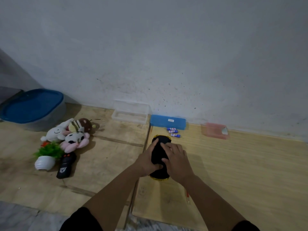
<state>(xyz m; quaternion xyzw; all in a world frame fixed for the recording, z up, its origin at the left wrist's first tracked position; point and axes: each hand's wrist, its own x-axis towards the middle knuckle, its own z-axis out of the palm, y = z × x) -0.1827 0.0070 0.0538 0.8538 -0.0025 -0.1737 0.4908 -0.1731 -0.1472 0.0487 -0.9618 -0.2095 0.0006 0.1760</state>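
A black toy car with yellow trim point(158, 154) lies upside down on the wooden boards, its length pointing away from me. My left hand point(147, 161) grips its left side, with the thumb across the underside. My right hand point(175, 160) lies over its right side, fingers curled onto the dark underside. Three small blue-and-white batteries point(173, 131) lie on the board just beyond the car, apart from both hands.
A blue case point(167, 121), a clear open case point(130, 114) and a pink case point(215, 130) line the wall. At left lie plush toys point(70, 135), a potted plastic plant point(45, 157), a black remote control point(66, 165) and a blue-lidded tub point(33, 108). A thin stick point(187, 196) lies near my right forearm.
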